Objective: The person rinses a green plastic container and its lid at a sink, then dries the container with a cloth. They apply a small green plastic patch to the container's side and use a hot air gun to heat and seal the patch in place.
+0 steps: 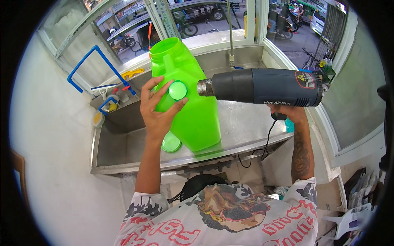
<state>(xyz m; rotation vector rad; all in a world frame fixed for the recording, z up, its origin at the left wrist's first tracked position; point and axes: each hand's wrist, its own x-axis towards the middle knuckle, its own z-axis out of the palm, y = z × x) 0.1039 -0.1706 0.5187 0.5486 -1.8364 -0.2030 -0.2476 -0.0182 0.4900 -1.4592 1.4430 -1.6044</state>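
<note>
A bright green plastic jug (197, 119) stands on the steel counter, its wide mouth uncovered at the top. On its shoulder sits a small round green cap (177, 89), and the fingers and thumb of my left hand (159, 106) close around its rim. My right hand (289, 112) grips the handle of a dark grey heat gun (262, 87), held level with its metal nozzle pointing left, close to the jug and the cap. The handle is mostly hidden below the gun's body. A larger green lid (171, 142) lies by the jug's base, near my left wrist.
The steel sink basin (119, 143) opens at the left, with blue pipes (96, 49) and a yellow-handled tool (132, 73) behind it. The gun's black cord (269, 139) hangs over the counter's front edge. Windows onto a street stand behind; a white wall is at left.
</note>
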